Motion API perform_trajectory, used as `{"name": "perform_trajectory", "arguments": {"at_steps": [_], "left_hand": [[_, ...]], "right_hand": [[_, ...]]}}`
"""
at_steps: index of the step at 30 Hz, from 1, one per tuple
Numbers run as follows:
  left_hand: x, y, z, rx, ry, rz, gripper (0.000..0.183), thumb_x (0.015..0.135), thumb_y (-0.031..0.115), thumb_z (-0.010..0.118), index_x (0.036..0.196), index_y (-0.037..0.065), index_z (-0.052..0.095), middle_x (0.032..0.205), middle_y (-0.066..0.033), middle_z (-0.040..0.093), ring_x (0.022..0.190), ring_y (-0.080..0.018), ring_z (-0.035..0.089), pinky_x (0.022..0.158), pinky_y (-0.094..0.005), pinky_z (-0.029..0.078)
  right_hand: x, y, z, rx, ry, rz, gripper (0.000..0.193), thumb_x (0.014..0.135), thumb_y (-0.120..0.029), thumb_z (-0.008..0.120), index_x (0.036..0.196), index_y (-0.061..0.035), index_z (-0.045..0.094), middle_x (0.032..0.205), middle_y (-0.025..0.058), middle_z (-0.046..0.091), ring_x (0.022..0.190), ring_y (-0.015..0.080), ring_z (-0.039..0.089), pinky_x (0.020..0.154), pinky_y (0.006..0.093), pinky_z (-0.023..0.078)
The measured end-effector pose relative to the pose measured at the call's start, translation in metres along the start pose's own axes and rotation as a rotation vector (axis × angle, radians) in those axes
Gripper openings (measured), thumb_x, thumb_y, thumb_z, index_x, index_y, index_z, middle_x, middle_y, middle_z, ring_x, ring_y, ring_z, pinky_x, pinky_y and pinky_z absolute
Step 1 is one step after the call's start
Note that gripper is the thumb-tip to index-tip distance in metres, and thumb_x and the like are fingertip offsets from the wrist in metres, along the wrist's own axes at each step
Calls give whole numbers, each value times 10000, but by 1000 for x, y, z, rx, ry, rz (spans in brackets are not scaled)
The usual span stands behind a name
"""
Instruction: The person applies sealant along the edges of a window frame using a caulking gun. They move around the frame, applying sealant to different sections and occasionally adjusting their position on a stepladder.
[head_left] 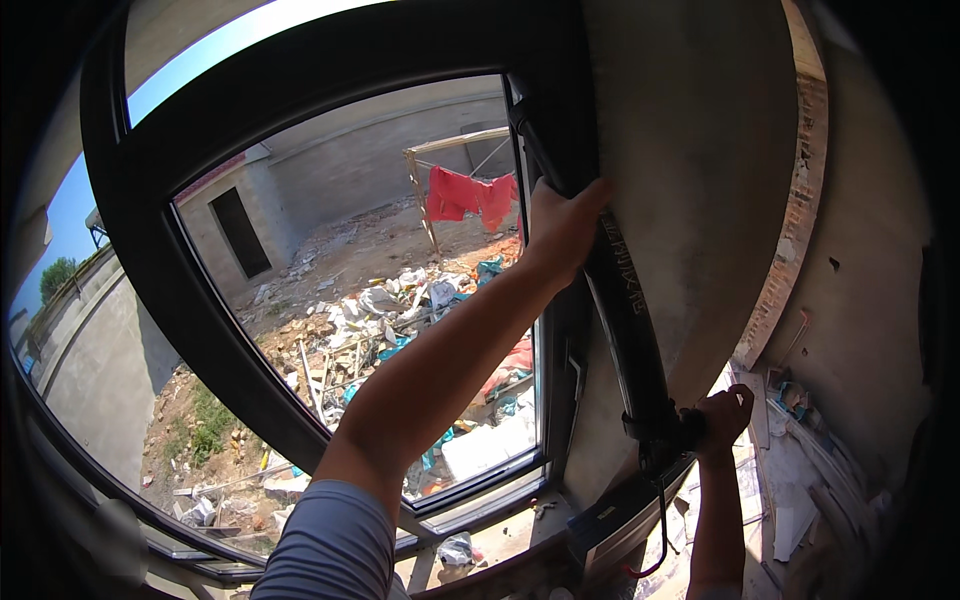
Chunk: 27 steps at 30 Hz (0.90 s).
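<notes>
We hold a black tube (632, 310) that slants from 1 o'clock down to 4 o'clock. Our left hand (568, 228), between 1 and 2 o'clock, wraps its upper part. Our right hand (718, 415), at 4 o'clock, is closed on its lower end; exactly how those fingers lie we cannot tell.

A dark cord (663, 525) with a red tip dangles from that end at 5 o'clock, near a dark box (605, 530). At 9 o'clock the black window frame (150, 235) crosses our view, and its right upright stands close behind the tube. Our left forearm (455, 350) blocks part of the glass. Through it we see rubble (350, 340) at 9 o'clock and red cloth (456, 194) on a line at 12. A grey wall (690, 150) rises at 2 o'clock; boards (795, 490) lie at 4, beyond our right hand; a crumpled bag (457, 548) sits at 6.
</notes>
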<state>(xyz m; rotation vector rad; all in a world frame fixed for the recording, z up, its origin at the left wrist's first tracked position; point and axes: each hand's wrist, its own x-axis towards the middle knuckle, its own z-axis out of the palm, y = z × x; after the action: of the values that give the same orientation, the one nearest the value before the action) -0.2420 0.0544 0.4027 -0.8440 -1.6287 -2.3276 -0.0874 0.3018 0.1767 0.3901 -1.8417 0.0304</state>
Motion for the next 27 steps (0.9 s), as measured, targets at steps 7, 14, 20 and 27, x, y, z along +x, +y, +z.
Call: {"name": "perform_trajectory", "arguments": {"at_steps": [7,14,20,27], "left_hand": [[-10,28,-18,63,6,-154,318,768,175,719,993,-44,668,844,-97,689,705,-203,677,675,-342,536],[3,55,-27,213,-1,-354,479,749,276,762,1050,-86,674,940,-157,699,812,-252,698,740,-391,540],[10,73,-35,343,-38,-371,556,745,314,803,1106,-89,674,1043,-187,696,924,-303,702,808,-472,543],[13,80,-60,367,-186,-304,735,767,442,812,1241,-59,558,1072,-162,677,950,-264,695,823,-450,560]], "right_hand": [[22,-84,-26,91,58,133,638,695,-422,836,1212,-105,638,1069,130,621,1018,360,596,965,525,441],[2,-130,-70,469,-392,336,1132,565,-359,895,1556,-131,398,744,65,638,576,242,640,577,343,522],[31,-158,-92,425,-563,301,1165,616,-320,881,1597,-126,284,798,127,703,692,354,706,636,407,562],[65,-206,-101,309,-470,466,1131,691,-206,888,1617,-145,241,654,92,655,605,296,700,566,355,532]]}}
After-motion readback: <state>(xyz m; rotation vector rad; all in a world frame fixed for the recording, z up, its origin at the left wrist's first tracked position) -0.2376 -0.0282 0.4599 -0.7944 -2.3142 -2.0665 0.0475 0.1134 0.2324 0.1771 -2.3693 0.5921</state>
